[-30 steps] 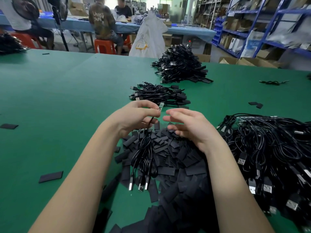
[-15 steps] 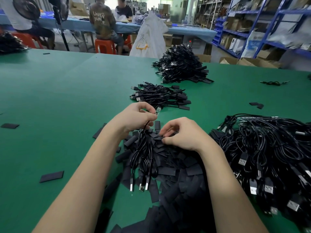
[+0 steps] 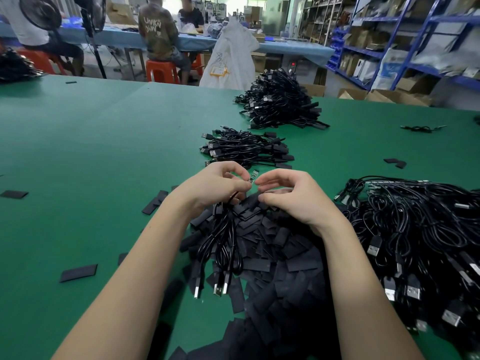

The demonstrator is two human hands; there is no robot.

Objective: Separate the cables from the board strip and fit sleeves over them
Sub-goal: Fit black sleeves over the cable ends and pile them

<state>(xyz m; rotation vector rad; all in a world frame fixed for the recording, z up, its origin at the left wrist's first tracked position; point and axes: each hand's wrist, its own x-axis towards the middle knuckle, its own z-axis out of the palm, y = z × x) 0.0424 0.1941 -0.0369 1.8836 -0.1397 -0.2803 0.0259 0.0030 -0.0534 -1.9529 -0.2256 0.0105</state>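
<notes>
The left hand (image 3: 214,187) hovers over the far edge of a heap of flat black sleeves (image 3: 272,245), its fingers curled and its thumb and fingertips pinching the top end of a small bundle of black cables (image 3: 223,240). The bundle hangs down from that grip toward the person and drapes over the sleeves, and its metal USB plugs (image 3: 215,288) lie well below the hand on the green table (image 3: 91,152) and the edge of the heap. At the pinch, just to the right of the left fingertips, a small piece of the board strip (image 3: 253,175) sticks up and away from the hand. The right hand (image 3: 291,196) sits just right of the left one, fingers curled in toward the strip; its forefinger tip comes close beside the strip's end, but whether it touches is not clear, and the lower fingers fold down toward the sleeves, so what they hold, if anything, cannot be told. To the right of the right wrist spreads a large tangle of unsorted cables (image 3: 420,229) with USB plugs showing. Just beyond both hands lies a small pile of finished cables (image 3: 246,149), and farther beyond it a bigger pile (image 3: 280,102). Loose sleeves lie scattered left of the left forearm.
</notes>
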